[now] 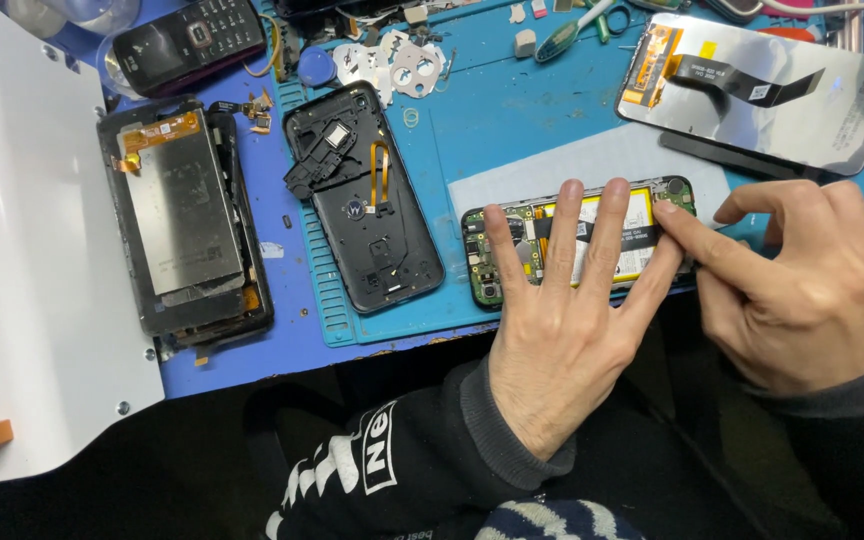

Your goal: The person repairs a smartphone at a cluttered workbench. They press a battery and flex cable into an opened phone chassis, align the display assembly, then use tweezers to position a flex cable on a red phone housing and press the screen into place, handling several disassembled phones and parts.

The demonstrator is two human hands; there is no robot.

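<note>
An opened phone (642, 210) with a pale yellow battery and green circuit boards lies on the blue mat near the table's front edge. My left hand (562, 300) lies flat on it, fingers spread across the battery and board. My right hand (802, 285) comes in from the right, its index finger pressing the phone's upper right corner by the board there; the other fingers are curled.
A black phone back cover (362, 200) lies left of the opened phone. Further left rests another stripped phone frame (187, 220) beside a white machine (12, 250). A detached screen (762, 85) with flex cable lies at the back right, a keypad phone (192, 40) at the back left.
</note>
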